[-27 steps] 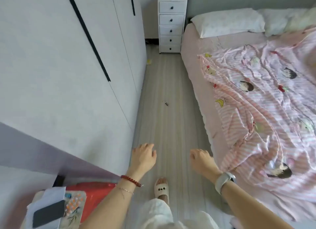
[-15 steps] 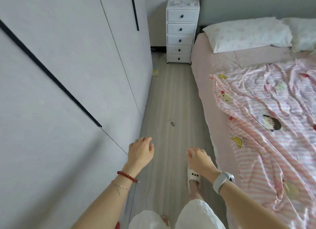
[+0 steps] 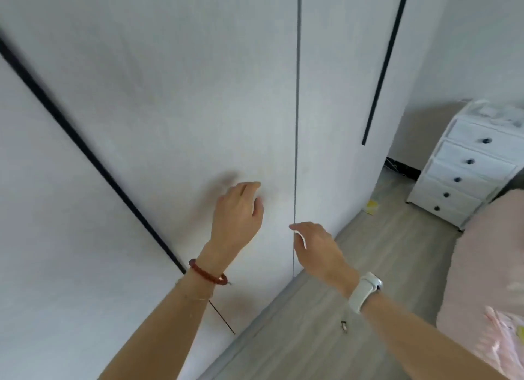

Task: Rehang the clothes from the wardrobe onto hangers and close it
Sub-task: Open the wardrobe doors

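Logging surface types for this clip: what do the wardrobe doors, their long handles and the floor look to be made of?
Wardrobe doors: probably laminated board, matt pale grey, flat with no visible grain. Long handles: thin black strips, likely metal, though too blurred to be sure. Floor: grey wood-look planks, laminate or vinyl by the streaked grain lines.

The tall white panelled wardrobe [image 3: 170,110] fills nine to twelve o'clock. The white five-drawer chest [image 3: 470,167] stands at two o'clock beyond it. The pink-sheeted bed [image 3: 487,266] lies at four o'clock.
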